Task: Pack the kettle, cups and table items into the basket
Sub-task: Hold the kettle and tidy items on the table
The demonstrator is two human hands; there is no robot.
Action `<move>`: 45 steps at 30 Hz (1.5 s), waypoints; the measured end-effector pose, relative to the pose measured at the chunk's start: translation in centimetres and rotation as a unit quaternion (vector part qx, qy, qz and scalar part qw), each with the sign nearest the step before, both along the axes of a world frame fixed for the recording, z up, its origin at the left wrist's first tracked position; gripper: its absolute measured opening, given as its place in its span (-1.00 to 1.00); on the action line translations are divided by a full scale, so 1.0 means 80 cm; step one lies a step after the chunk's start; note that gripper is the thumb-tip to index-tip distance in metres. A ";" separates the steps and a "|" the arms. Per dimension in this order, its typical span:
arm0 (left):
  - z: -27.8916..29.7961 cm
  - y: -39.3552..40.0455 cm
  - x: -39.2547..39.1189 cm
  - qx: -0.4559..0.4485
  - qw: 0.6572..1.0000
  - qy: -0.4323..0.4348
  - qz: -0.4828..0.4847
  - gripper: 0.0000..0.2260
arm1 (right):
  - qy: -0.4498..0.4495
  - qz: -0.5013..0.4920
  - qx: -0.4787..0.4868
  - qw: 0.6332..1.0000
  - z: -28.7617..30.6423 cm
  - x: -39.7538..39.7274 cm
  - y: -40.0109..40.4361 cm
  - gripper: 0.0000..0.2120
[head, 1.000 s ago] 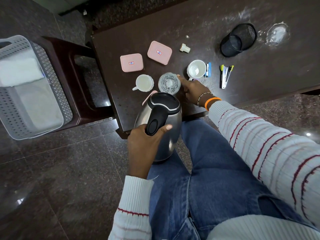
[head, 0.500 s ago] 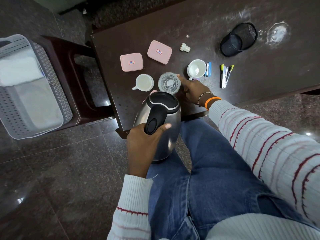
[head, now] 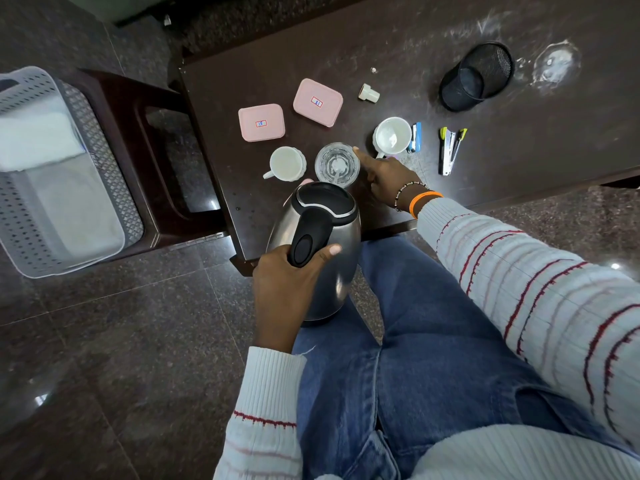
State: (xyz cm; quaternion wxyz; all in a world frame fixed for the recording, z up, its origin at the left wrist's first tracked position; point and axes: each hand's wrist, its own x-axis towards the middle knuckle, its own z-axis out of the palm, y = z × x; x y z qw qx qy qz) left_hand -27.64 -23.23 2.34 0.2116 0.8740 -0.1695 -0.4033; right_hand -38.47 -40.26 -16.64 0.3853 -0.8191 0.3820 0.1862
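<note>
- Steel-bodied kettle with a black lid and handle (head: 320,244) hangs off the desk's near edge, gripped at the handle by the left hand (head: 294,285), fingers fully wrapped.
- Compared with a second ago, it has drifted slightly toward nine o'clock; the carry to the basket looks to be only starting.
- Right hand (head: 388,174) has stayed at the clear drinking glass (head: 337,163), fingertips touching its three o'clock side; whether it grips, I cannot tell.
- Perforated grey plastic basket (head: 114,174) sits at nine o'clock on a dark chair.
- Both white cups (head: 286,163) (head: 392,135) remain unmoved on the dark brown desk (head: 519,140).
</note>
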 end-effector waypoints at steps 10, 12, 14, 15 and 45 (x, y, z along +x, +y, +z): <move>-0.002 0.000 0.001 0.005 1.000 0.008 0.013 -0.58 | -0.009 -0.010 0.004 1.000 -0.003 0.000 -0.001 -0.30; -0.002 0.000 0.001 0.002 1.000 0.007 0.013 -0.58 | -0.008 -0.013 0.006 1.000 -0.003 -0.001 -0.002 -0.30; -0.002 0.000 0.001 0.002 1.000 0.004 0.013 -0.58 | -0.007 -0.014 0.006 1.000 -0.003 -0.001 -0.002 -0.29; -0.003 0.000 0.001 0.002 1.000 0.003 0.012 -0.58 | -0.006 -0.014 0.007 1.000 -0.002 -0.001 -0.001 -0.29; -0.007 0.018 0.003 0.004 0.999 0.018 0.031 -0.58 | -0.008 -0.016 0.007 1.000 0.003 -0.002 -0.002 -0.29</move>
